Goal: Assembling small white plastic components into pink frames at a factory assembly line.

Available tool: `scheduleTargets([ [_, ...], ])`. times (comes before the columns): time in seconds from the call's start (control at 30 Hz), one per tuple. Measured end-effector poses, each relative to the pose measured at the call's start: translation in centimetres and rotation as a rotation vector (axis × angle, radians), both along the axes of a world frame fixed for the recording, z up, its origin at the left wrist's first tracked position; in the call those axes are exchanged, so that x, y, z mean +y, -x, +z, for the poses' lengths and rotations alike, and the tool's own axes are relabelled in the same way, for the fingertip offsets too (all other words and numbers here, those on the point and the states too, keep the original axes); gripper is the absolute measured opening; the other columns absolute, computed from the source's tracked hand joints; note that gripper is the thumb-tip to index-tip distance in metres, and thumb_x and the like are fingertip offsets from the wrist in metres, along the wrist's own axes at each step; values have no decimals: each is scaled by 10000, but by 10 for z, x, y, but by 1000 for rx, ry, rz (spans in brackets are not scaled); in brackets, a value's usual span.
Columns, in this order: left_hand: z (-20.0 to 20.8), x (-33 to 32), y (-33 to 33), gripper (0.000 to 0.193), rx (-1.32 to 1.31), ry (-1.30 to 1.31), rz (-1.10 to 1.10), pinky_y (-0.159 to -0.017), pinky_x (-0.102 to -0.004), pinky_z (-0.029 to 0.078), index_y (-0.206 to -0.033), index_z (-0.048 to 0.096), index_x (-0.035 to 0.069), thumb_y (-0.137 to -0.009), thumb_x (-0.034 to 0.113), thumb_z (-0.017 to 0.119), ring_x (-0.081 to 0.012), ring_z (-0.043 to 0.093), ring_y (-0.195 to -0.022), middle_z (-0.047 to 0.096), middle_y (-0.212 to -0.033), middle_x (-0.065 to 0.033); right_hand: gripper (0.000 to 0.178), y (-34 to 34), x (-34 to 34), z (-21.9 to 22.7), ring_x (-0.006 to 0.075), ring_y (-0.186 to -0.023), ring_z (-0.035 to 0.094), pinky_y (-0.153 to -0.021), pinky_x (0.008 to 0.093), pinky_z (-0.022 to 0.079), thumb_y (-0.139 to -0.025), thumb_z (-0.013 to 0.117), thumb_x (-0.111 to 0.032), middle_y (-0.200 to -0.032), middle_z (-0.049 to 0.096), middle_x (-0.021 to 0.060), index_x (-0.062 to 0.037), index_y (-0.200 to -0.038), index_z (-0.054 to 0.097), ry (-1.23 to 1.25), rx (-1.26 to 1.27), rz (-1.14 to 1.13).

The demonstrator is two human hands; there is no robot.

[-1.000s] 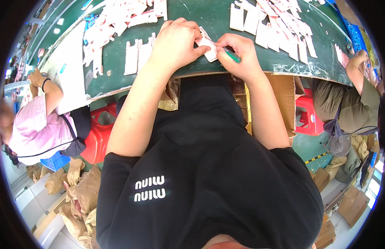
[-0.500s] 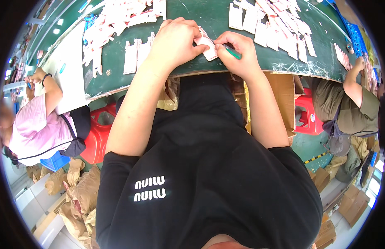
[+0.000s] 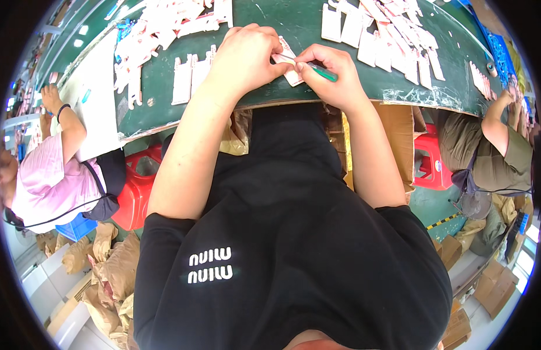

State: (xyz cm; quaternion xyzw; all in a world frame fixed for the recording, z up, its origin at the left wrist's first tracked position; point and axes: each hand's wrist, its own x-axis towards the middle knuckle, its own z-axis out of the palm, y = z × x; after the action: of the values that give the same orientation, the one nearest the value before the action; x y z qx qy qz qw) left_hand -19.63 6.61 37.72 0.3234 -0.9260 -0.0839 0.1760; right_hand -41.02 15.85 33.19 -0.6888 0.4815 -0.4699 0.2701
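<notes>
My left hand (image 3: pixel 245 61) is closed on a flat, pinkish-white plastic-looking piece (image 3: pixel 293 78), pressing it to the green tabletop with fingers and thumb. From the other side my right hand (image 3: pixel 338 81) grips a slim tool with a green handle (image 3: pixel 324 73). Its front end meets the piece close to my left thumb, but the tip is too small to make out. Beside my left wrist several similar pale pieces (image 3: pixel 181 80) lie in a row.
Heaps of pale pieces cover the table (image 3: pixel 270 96) at far left (image 3: pixel 156 29) and far right (image 3: pixel 387 38). A person in pink sits at the left, one in olive at the right. Red stools (image 3: pixel 136 192) and a cardboard box (image 3: pixel 397 140) stand below the table edge.
My right hand has shifted slightly left with the green-handled tool, over the piece. My left hand stays put. The person at the left has raised a hand.
</notes>
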Motion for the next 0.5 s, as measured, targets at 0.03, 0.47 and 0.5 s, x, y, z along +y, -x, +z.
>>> scheduleTargets([
  [0.03, 0, 0, 0, 330, 0, -1, 1, -1015, -447, 547, -977, 845, 77, -793, 330, 950, -268, 738, -1084, 805, -1049, -22, 45, -1, 0, 0, 93, -819, 697, -770, 278, 568, -998, 739, -16, -875, 758, 46, 27, -1009, 744, -1, 0, 1],
  [0.47, -1, -2, 0, 333, -2, -3, 4, -1005, -453, 551, -956, 849, 86, -798, 364, 939, -273, 742, -1091, 805, -1001, -43, 28, 2, -3, 1, 125, -827, 689, -786, 294, 560, -987, 730, 1, -900, 761, 65, 29, -986, 728, 40, 44, 56],
  [0.5, -2, -2, 0, 345, 13, 13, 2, -998, -461, 554, -934, 849, 94, -782, 390, 941, -270, 750, -1091, 808, -957, -47, 29, 2, -3, 1, 121, -831, 689, -791, 291, 560, -988, 729, 1, -905, 764, 63, 29, -985, 729, 36, 33, 52],
])
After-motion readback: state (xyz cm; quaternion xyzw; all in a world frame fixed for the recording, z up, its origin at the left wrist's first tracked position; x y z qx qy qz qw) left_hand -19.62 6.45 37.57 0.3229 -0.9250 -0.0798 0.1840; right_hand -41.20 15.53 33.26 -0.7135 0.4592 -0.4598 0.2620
